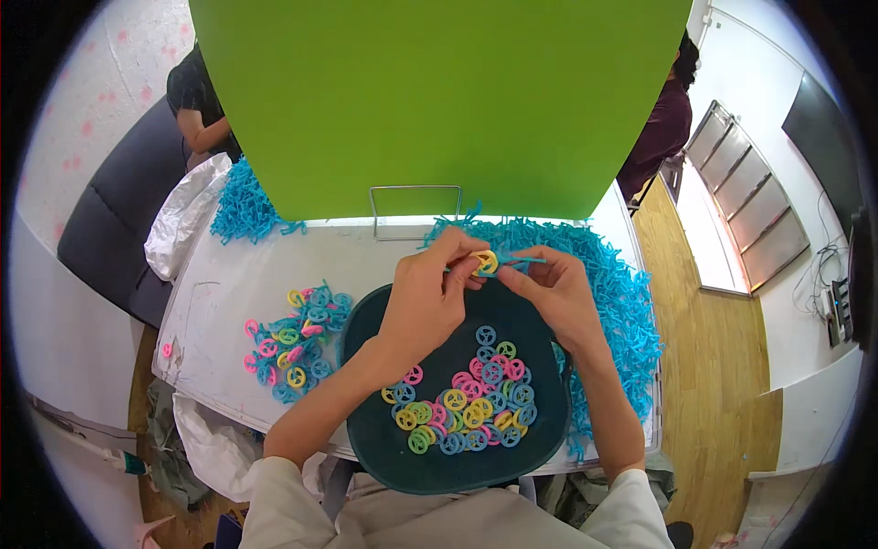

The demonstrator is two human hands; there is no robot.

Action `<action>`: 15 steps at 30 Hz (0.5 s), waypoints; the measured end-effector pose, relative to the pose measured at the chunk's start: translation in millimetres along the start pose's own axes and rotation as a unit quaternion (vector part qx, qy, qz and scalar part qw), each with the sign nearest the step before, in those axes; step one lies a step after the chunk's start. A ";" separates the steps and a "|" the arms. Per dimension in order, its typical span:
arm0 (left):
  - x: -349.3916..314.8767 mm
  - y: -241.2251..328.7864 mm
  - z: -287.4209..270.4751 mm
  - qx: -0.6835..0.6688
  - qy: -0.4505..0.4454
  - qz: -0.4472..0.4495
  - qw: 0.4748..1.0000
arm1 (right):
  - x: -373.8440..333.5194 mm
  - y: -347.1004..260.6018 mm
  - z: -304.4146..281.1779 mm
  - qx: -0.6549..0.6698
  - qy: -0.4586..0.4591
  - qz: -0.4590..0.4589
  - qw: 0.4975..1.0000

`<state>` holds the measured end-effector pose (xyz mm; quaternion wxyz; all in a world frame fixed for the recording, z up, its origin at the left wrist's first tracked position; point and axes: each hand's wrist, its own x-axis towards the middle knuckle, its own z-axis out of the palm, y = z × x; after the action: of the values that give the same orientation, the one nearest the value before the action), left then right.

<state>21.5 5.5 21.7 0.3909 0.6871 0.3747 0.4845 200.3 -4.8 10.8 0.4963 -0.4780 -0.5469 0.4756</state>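
Above the far rim of a dark green basin (pixel 361 320), my two hands meet. My left hand (pixel 430 288) pinches a small yellow spoked plastic wheel (pixel 486 263). Between the fingers of my right hand (pixel 553 288) is a blue plastic piece (pixel 523 263) with thin stems, touching the wheel; its full shape is partly hidden by the fingers. Inside the basin lie many loose spoked wheels (pixel 472 389) in pink, yellow, blue and green. Left of the basin, a heap of wheels joined with blue pieces (pixel 297 343) rests on the white table (pixel 219 316).
A large pile of blue plastic pieces (pixel 604 302) covers the table's right side; a smaller one (pixel 242 206) lies far left. A green panel (pixel 439 101) with a wire stand (pixel 416 188) rises at the back. People (pixel 197 105) sit beyond it. A silvery bag (pixel 186 215) hangs at left.
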 end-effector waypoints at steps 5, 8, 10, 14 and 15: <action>1.0 -9.2 3.6 -0.011 0.012 0.047 0.999 | -0.7 6.4 -5.7 0.046 -0.014 -0.029 0.998; 2.3 -12.4 3.9 -0.051 0.016 0.063 0.997 | 0.3 11.6 -5.2 0.178 -0.029 0.061 0.982; 0.6 -10.8 4.1 -0.056 0.022 0.049 0.997 | 0.7 13.7 -3.3 0.223 -0.027 0.108 0.968; -1.4 -2.4 -1.5 -0.043 -0.012 0.008 0.999 | 2.9 19.5 -5.5 0.337 -0.069 0.183 0.921; -0.8 -4.4 -1.2 -0.054 -0.013 0.004 0.998 | 3.4 21.7 -5.4 0.337 -0.068 0.184 0.921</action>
<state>19.6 6.8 17.7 0.4306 0.6724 0.3399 0.4968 206.7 0.8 -10.1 0.4932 -0.3409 -0.2895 0.7461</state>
